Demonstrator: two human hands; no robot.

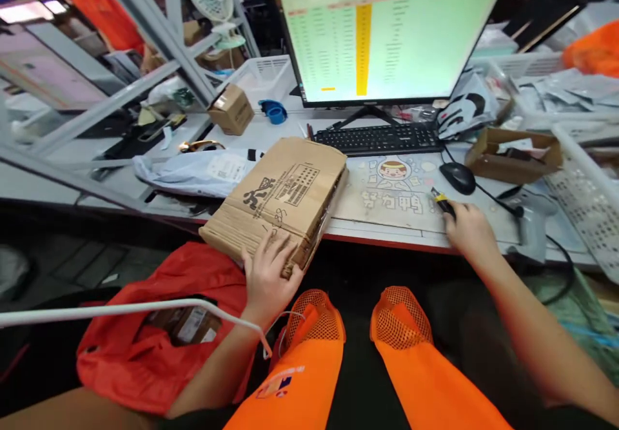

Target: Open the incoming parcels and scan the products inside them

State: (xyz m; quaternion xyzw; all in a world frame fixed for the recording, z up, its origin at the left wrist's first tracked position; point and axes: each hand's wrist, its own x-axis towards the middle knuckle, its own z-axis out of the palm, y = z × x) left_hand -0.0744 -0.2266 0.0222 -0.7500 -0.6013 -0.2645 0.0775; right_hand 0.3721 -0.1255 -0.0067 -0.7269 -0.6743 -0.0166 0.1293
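- We are laying our left hand point(271, 269), fingers spread apart, on the near end of a cardboard carton point(285, 191); the thumb is lying at its near right corner.
- The carton is stretching away beyond that hand, lying flat with its printed face up, and its near end is jutting over the edge of the bench point(258, 135).
- We are closing our right hand point(471, 233) around a yellow and black cutter point(441, 201), which is pointing forward and left, over a printed mat point(387, 195).
- Just ahead of the right hand, a black mouse point(458, 178) is sitting; ahead and to its right, an open-topped box point(507, 171) is holding small items.
- Farther ahead, between our two hands, a keyboard point(377, 138) is lying in front of a lit monitor point(387, 37).
- Ahead and to the left of the left hand, a pale wrapped parcel point(203, 172) is lying beside the carton.
- Left of the left hand and lower, a red bag point(184, 269) is gaping, showing packages inside.
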